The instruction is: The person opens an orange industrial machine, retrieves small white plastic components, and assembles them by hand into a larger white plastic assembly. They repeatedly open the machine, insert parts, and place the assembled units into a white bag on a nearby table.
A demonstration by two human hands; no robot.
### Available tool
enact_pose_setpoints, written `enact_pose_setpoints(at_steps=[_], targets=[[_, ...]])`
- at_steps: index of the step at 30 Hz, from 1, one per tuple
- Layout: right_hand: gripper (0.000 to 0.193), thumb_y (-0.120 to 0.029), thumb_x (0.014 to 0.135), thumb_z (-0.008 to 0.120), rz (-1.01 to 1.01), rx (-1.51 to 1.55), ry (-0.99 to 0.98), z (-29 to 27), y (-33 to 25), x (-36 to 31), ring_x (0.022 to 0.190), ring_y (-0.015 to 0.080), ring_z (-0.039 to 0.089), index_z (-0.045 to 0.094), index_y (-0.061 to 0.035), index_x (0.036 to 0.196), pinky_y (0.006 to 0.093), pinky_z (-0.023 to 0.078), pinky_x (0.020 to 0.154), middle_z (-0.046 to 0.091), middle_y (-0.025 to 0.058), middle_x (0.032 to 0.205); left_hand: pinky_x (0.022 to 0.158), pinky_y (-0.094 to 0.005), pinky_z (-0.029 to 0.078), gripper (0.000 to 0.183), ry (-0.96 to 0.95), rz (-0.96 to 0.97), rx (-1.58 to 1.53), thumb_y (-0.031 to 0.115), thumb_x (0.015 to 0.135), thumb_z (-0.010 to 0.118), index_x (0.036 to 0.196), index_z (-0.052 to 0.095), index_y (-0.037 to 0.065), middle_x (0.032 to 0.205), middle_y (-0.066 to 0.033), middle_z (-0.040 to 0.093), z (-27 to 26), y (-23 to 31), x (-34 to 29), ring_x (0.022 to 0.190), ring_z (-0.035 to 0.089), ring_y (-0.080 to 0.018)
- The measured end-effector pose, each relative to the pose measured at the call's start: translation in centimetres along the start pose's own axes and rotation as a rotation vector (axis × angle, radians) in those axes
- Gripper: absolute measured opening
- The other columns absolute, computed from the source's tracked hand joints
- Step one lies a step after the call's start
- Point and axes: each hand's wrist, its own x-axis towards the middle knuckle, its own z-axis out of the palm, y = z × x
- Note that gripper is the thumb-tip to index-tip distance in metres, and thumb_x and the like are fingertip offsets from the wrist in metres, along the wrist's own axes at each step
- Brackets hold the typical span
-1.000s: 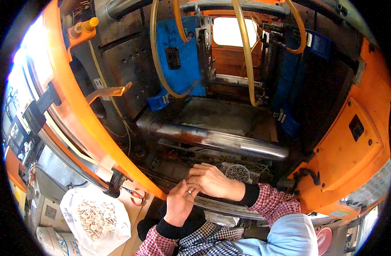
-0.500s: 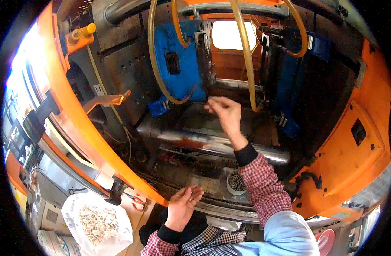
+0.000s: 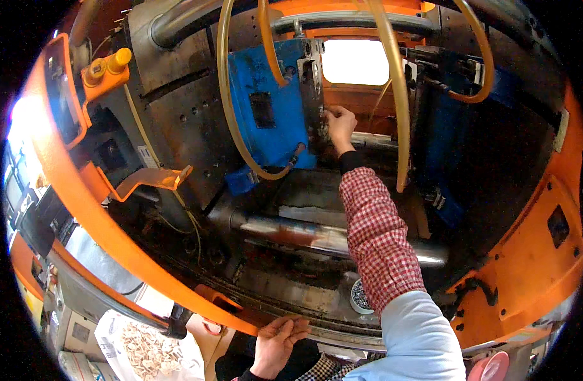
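**Right hand up at the mould face, left hand down on the rail**

Deep inside the orange machine frame (image 3: 526, 273), the right hand (image 3: 339, 127) is stretched far forward, its red-checked sleeve (image 3: 375, 235) running up the middle of the view. Fingers (image 3: 329, 115) are bunched narrow against the edge of the grey metal plate (image 3: 311, 89) just beside the blue mould block (image 3: 266, 108); whether they pinch anything is too small to tell. Yellow hoses (image 3: 396, 108) loop down on both sides of that hand, one curling under the blue block.

Down at the lower edge, the left hand (image 3: 275, 340) rests on the greasy front rail (image 3: 317, 320) of the machine bed, fingers spread loosely, holding nothing that shows. Between the two hands lies the shiny steel tie bar (image 3: 304, 233), running across. A small round cup (image 3: 360, 298) of dark bits sits just beside the sleeve. Lower left, outside the frame, a white bag (image 3: 142, 349) of pale small pieces stands open.
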Motion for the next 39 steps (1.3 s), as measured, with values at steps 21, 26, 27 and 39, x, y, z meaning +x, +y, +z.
enact_pose_setpoints(at_steps=[21, 26, 27, 39], targets=[[0.047, -0.003, 0.075, 0.059, -0.106, -0.35, -0.211, 0.7, -1.7, 0.7, 0.089, 0.0376, 0.06, 0.05, -0.0008, 0.121, 0.0419, 0.047, 0.079, 0.064, 0.021, 0.093, 0.068, -0.027, 0.052, 0.026, 0.026, 0.058, -0.042, 0.013, 0.094, 0.047, 0.11, 0.053, -0.006, 0.091, -0.0133, 0.063, 0.4, -0.2, 0.1, 0.078, 0.063, -0.0197], [0.061, 0.001, 0.074, 0.054, 0.062, -0.115, -0.367, 0.2, -1.5, 0.4, 0.109, 0.0363, 0.052, 0.034, 0.006, 0.132, 0.0392, 0.041, 0.092, 0.057, 0.0236, 0.113, 0.062, -0.0285, 0.051, 0.023, 0.097, -0.009, 0.001, 0.018, 0.093, 0.049, 0.098, 0.053, -0.003, 0.086, -0.0132, 0.062, -0.1, -0.2, 0.1, 0.072, 0.061, -0.0207], [0.062, 0.0, 0.075, 0.055, 0.11, -0.056, -0.426, -0.4, -1.8, 0.6, 0.111, 0.036, 0.051, 0.033, 0.0068, 0.133, 0.0389, 0.039, 0.094, 0.056, 0.0235, 0.116, 0.058, -0.0273, 0.05, 0.023, 0.093, -0.002, -0.006, 0.018, 0.094, 0.047, 0.096, 0.053, -0.004, 0.082, -0.0132, 0.062, -0.1, -0.1, 0.3, 0.066, 0.061, -0.02], [0.018, -0.019, 0.07, 0.071, -0.413, 0.021, -1.427, -20.3, -13.8, -22.0, 0.068, 0.0287, 0.063, 0.069, -0.0041, 0.079, 0.0332, 0.049, 0.06, 0.065, 0.0131, 0.074, 0.042, -0.022, 0.027, 0.031, 0.074, 0.112, -0.1, 0.029, 0.096, 0.043, 0.088, 0.052, 0.001, 0.058, -0.001, 0.043, 2.8, 0.7, 1.8, 0.045, 0.036, -0.0095]])
